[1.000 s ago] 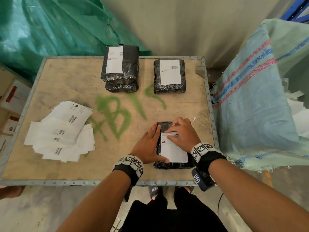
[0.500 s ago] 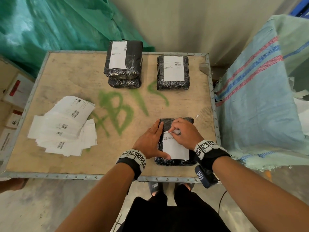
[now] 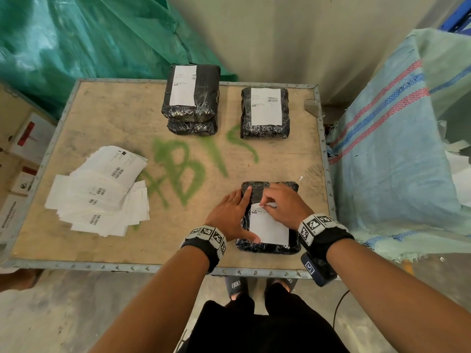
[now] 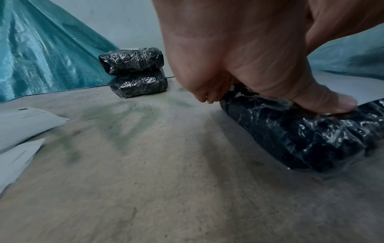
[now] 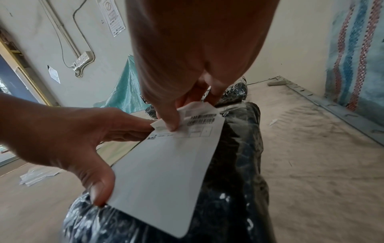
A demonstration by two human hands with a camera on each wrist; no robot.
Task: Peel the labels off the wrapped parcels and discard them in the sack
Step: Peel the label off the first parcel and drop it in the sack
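Observation:
A black plastic-wrapped parcel (image 3: 257, 248) (image 5: 234, 164) lies at the near right of the wooden table (image 3: 114, 123). On top of it is a white label (image 3: 269, 229) (image 5: 166, 172). My right hand (image 3: 265, 205) (image 5: 176, 118) pinches the label's far edge, which is curled up off the wrap. My left hand (image 3: 239, 212) (image 4: 270, 82) presses the parcel's left side with straight fingers, its thumb at the label's near corner. A pale blue woven sack (image 3: 395, 161) with red and blue stripes stands to the right of the table.
A stack of two labelled parcels (image 3: 191, 98) (image 4: 135, 72) and a single one (image 3: 265, 113) sit at the far edge. A pile of loose white labels (image 3: 102, 192) lies at the table's left. Green tarpaulin (image 3: 76, 34) hangs behind. The table has a metal rim (image 3: 323, 174).
My right hand has pulled the label's far edge a little further back toward me. The left hand still presses on the parcel.

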